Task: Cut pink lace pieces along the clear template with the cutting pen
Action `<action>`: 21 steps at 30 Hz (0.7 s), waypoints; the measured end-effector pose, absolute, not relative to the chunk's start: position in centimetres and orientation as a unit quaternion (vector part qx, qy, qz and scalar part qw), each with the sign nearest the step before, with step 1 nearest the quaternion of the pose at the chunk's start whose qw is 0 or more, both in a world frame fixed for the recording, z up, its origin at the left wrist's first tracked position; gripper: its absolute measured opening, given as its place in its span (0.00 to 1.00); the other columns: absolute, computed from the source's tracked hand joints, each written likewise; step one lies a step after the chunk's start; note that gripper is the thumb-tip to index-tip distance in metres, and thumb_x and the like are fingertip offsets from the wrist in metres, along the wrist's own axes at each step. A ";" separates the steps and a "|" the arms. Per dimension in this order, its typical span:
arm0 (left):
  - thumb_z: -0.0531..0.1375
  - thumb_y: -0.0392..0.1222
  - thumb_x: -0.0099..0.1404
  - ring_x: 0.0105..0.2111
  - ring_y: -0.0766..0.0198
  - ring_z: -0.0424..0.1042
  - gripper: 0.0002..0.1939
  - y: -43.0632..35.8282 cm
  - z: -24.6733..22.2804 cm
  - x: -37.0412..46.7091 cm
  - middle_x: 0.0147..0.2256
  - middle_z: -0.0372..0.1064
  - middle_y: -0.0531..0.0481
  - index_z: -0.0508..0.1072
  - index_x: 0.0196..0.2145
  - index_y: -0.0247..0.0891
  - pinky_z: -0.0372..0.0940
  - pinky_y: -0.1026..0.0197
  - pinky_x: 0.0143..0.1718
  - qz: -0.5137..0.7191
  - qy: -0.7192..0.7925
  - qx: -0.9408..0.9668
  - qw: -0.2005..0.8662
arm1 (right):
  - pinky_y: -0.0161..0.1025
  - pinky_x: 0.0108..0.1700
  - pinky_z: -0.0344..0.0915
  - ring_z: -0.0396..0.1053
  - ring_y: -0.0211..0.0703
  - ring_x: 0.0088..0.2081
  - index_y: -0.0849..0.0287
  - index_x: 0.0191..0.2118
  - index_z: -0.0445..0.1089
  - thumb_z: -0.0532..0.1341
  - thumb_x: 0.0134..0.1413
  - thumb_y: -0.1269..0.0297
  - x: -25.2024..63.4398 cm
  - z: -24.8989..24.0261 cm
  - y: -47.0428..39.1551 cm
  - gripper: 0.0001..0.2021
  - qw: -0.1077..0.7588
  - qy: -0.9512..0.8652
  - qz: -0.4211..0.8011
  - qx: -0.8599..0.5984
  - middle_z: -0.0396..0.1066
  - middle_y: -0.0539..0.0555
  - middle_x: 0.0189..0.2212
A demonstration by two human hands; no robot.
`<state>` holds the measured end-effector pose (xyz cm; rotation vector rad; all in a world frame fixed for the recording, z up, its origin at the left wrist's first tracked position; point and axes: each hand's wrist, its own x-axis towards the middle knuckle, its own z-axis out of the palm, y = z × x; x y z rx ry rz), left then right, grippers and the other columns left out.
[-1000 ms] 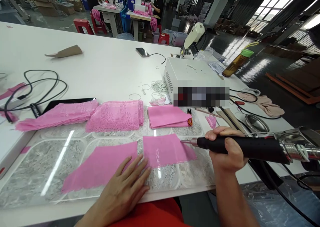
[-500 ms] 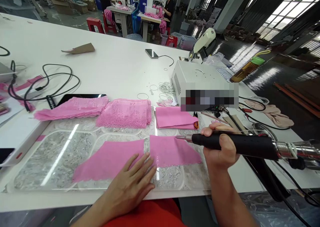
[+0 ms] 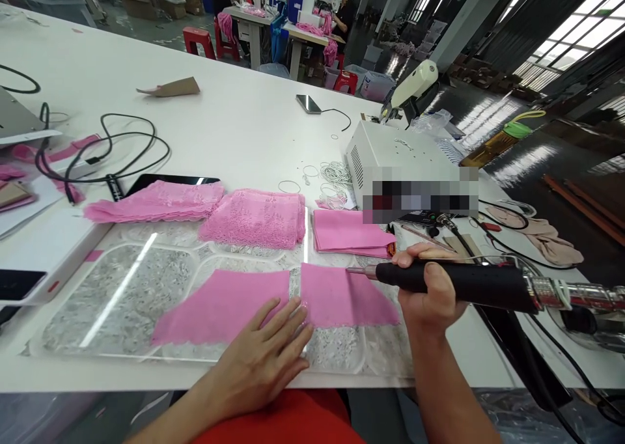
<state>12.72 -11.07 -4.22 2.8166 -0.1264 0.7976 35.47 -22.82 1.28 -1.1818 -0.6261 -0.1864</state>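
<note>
My left hand [image 3: 266, 353] lies flat with its fingers spread, the fingertips over the gap between two pink fabric pieces. One is the left pink piece [image 3: 224, 304], the other the right pink piece [image 3: 349, 297]. My right hand [image 3: 432, 291] is wrapped round a black handheld tool [image 3: 463, 284]. The tool's metal tip is over the upper part of the right piece; whether it touches cannot be told. Both pieces lie on a clear patterned board [image 3: 122, 294]. Behind them are a folded pink stack [image 3: 351, 231], a lace stack [image 3: 256, 217] and another pink stack [image 3: 156, 201].
A grey box [image 3: 400, 157] stands behind the tool, with cables [image 3: 512, 226] at its right. Black cords [image 3: 131, 157] and a white case [image 3: 53, 249] lie at left. A phone [image 3: 308, 104] is farther back. People work at sewing machines [image 3: 312, 1] beyond the table.
The head view has shifted, so most things appear slightly farther right. Both hands keep nearly the same pose, and the tool remains over the right piece.
</note>
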 end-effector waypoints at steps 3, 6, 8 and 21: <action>0.55 0.43 0.71 0.58 0.55 0.65 0.15 -11.1 -4.3 12.7 0.51 0.72 0.43 0.71 0.52 0.35 0.53 0.48 0.65 0.261 -0.056 0.958 0.107 | 0.42 0.30 0.65 0.65 0.36 0.23 0.59 0.30 0.68 0.59 0.46 0.64 35.1 1.5 -22.4 0.05 0.783 -0.292 -0.081 -0.543 0.67 0.50 0.29; 0.57 0.43 0.70 0.59 0.54 0.64 0.16 -11.2 -4.4 12.6 0.50 0.73 0.42 0.71 0.52 0.34 0.54 0.47 0.65 0.261 -0.057 0.957 0.113 | 0.43 0.29 0.66 0.65 0.36 0.23 0.58 0.30 0.68 0.58 0.47 0.64 34.6 1.6 -21.9 0.05 0.781 -0.306 -0.062 -0.541 0.67 0.50 0.29; 0.57 0.43 0.70 0.59 0.53 0.64 0.15 -11.2 -4.5 12.6 0.50 0.73 0.42 0.71 0.51 0.34 0.54 0.46 0.64 0.271 -0.050 0.953 0.123 | 0.43 0.29 0.67 0.65 0.37 0.23 0.58 0.31 0.68 0.58 0.47 0.65 34.3 1.6 -21.6 0.04 0.779 -0.313 -0.055 -0.540 0.67 0.50 0.30; 0.54 0.46 0.72 0.58 0.53 0.65 0.17 -11.3 -4.4 12.4 0.50 0.73 0.43 0.71 0.51 0.33 0.55 0.47 0.62 0.265 -0.052 0.955 0.121 | 0.42 0.29 0.66 0.64 0.37 0.23 0.59 0.29 0.69 0.58 0.44 0.66 33.7 1.8 -21.0 0.05 0.790 -0.305 -0.028 -0.531 0.66 0.50 0.27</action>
